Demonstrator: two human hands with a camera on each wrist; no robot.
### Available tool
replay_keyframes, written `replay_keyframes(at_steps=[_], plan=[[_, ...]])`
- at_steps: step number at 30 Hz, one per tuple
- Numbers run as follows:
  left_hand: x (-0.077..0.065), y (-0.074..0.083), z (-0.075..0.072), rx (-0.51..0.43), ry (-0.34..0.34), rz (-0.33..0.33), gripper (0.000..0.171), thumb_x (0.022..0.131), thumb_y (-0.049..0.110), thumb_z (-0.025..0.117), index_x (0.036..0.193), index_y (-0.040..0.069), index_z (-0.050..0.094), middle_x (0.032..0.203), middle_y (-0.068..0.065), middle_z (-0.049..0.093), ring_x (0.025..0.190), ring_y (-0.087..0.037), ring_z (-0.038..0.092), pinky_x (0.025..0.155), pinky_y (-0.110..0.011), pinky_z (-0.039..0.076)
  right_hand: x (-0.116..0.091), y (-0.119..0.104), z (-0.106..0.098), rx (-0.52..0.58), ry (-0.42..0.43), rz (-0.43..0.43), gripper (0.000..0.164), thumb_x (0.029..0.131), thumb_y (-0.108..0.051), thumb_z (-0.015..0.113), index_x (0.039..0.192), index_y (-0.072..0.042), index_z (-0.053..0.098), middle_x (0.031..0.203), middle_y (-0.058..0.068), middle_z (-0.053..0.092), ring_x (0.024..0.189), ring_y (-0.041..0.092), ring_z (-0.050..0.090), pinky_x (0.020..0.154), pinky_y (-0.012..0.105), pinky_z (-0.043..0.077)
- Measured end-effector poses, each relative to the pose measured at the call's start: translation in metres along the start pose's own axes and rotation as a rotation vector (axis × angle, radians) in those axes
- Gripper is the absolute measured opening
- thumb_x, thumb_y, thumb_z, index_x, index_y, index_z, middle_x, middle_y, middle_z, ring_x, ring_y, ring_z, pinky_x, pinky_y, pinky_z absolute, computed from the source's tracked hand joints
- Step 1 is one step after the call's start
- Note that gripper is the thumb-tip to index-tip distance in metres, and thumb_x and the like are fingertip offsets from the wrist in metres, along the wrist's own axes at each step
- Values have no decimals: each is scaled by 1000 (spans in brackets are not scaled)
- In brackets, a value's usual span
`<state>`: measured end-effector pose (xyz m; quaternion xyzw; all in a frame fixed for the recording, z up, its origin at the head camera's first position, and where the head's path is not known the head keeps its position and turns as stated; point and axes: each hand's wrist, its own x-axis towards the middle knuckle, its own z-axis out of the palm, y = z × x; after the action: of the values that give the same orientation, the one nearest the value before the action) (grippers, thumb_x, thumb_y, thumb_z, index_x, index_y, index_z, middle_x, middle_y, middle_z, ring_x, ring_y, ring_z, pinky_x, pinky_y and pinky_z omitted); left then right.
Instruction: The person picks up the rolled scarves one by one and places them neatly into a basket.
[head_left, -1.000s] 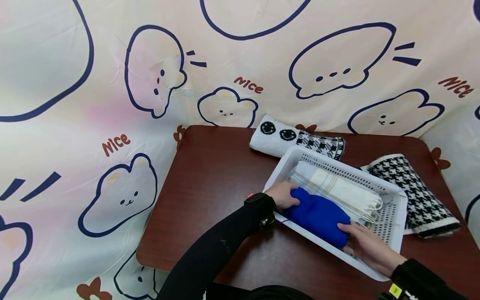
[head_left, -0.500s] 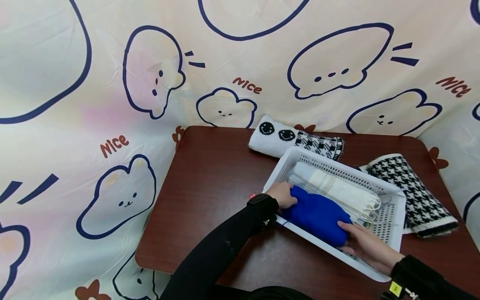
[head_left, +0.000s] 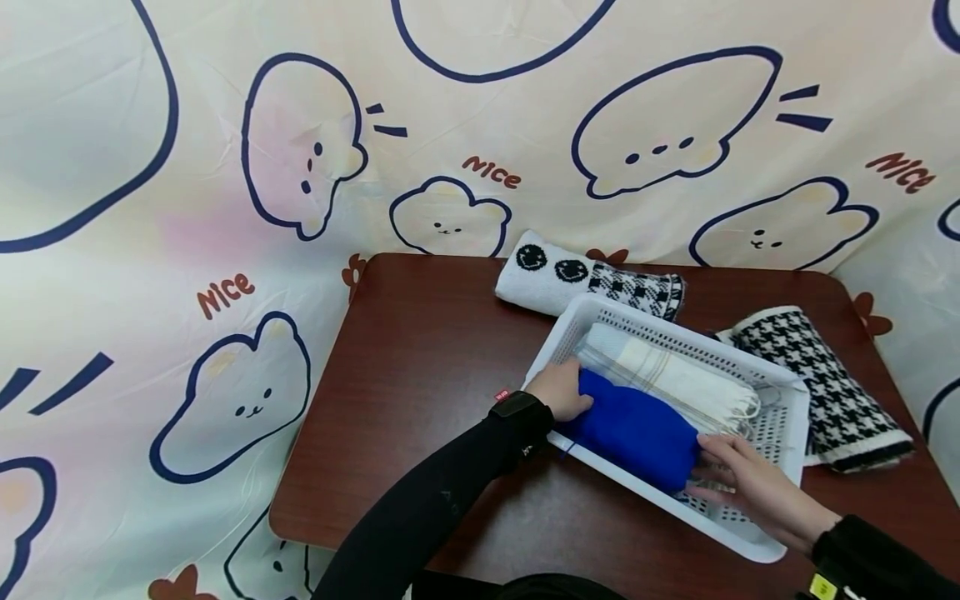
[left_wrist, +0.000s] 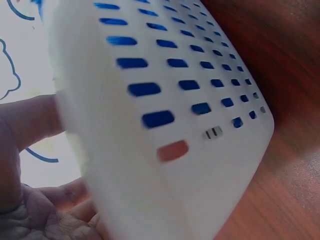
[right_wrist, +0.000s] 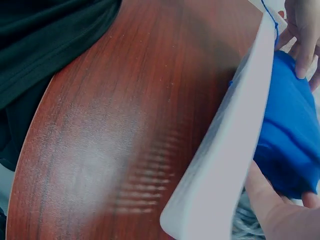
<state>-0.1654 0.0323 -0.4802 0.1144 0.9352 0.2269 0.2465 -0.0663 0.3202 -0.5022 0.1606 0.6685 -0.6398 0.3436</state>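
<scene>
A person's right hand (head_left: pixel 750 477) had slid toward the right end of the white perforated plastic basket (head_left: pixel 720 532) since half a second earlier, its thumb gone from the top of the soft deep-blue folded cloth (head_left: pixel 633 429), which lay in the basket's near half with its end smoother than before. That hand had released its grasp, fingers extended and touching only the cloth's edge, while the left hand (head_left: pixel 558 390) kept the opposite end pinched at the basket's left corner. A thin blue string (head_left: pixel 567 450) trailed over the near rim. Behind the cloth lay a cream plaid fringed textile (head_left: pixel 667 367), limiting room toward the far wall. Outside, a white-and-black folded textile with round smiling faces (head_left: pixel 588 275) sat just behind the basket, and a black-and-white houndstooth folded textile (head_left: pixel 821 383) lay just beside its right end. The broadest room was to the left, where the reddish-brown wood-grain tabletop (head_left: pixel 427 350) ran to rounded corners; a narrower strip separated basket from the person's dark clothing (right_wrist: pixel 45 55).
</scene>
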Motion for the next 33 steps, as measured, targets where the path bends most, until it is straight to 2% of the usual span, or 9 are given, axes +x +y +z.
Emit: replay_keyframes(at_steps=[2, 3, 5, 7, 9, 17, 23, 33], plan=[[-1, 1, -1, -5, 9, -7, 56, 106, 32, 71, 154, 12, 52, 138, -9, 69, 116, -18, 70, 89, -27, 55, -3, -3, 0, -15, 10, -21, 72, 118, -46, 37, 158, 1, 1, 162, 41, 10, 128, 32, 60, 108, 51, 56], [-1, 1, -1, -5, 12, -8, 56, 105, 32, 71, 155, 13, 52, 139, -9, 69, 117, -18, 70, 90, -28, 55, -4, -4, 0, -22, 8, -33, 74, 118, -45, 36, 161, -1, -5, 163, 44, 8, 131, 41, 58, 107, 52, 56], [-2, 0, -1, -1, 12, -2, 57, 105, 33, 71, 155, 13, 52, 140, -9, 68, 119, -19, 69, 92, -29, 56, -6, -6, 0, -41, -3, -50, 81, 118, -44, 36, 164, -3, -16, 164, 46, 3, 141, 57, 46, 107, 54, 56], [-3, 0, -3, 6, 11, 11, 57, 106, 34, 71, 156, 13, 52, 142, -10, 67, 122, -20, 69, 95, -30, 56, -9, -9, 0, -51, -23, -49, 83, 118, -44, 37, 166, -6, -19, 166, 45, -3, 149, 64, 27, 108, 55, 55], [-4, -1, -6, 19, 14, 26, 57, 106, 36, 70, 156, 14, 53, 144, -9, 66, 126, -20, 67, 99, -30, 55, -12, -11, -1, -68, -37, -47, 83, 118, -45, 37, 168, -6, -16, 168, 43, -6, 153, 64, 17, 108, 56, 55], [-10, 0, -19, 33, 19, 89, 53, 108, 36, 68, 155, 16, 57, 150, -5, 64, 137, -19, 61, 109, -30, 50, -19, -17, -6, -119, -74, -39, 79, 118, -48, 35, 170, 2, 3, 171, 38, -4, 156, 60, 12, 107, 54, 55], [-11, 1, -14, 38, -14, 86, 51, 108, 37, 66, 155, 18, 59, 154, -2, 61, 141, -17, 57, 113, -28, 48, -13, -13, 0, -129, -113, -4, 83, 117, -51, 37, 170, 2, 4, 172, 38, -7, 156, 60, 9, 110, 53, 54], [-6, 0, 0, 88, -27, 69, 51, 109, 39, 65, 154, 16, 60, 152, -3, 62, 140, -17, 58, 113, -26, 47, -4, -8, 6, -127, -104, 14, 85, 117, -49, 36, 167, 10, 2, 171, 39, -9, 155, 62, 2, 110, 50, 54]])
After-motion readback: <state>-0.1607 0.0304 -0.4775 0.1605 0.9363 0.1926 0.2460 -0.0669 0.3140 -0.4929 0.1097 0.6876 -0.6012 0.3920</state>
